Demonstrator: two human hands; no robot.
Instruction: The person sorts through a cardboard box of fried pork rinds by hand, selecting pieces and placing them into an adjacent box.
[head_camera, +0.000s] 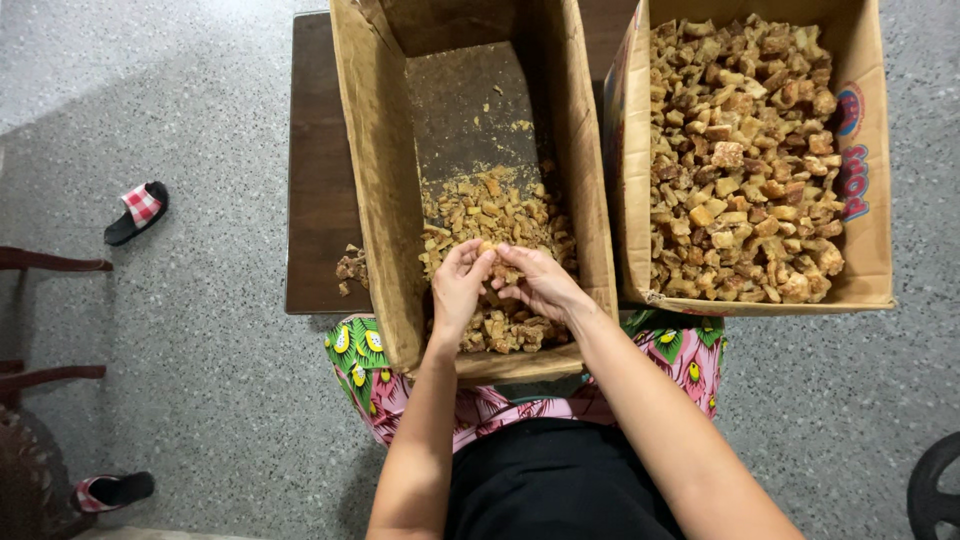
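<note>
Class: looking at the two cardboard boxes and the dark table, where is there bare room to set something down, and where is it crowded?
Bare: the far floor of the left box, and the dark table left of it. Crowded: the right box, and the left box's near end under both hands.

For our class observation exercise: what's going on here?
A seated person has both hands in a half-empty brown cardboard box of golden-brown crumbly chunks. The left hand and right hand pinch one small piece between them. Beside it, a second cardboard box is full of similar chunks. Both rest on a dark wooden table.
</note>
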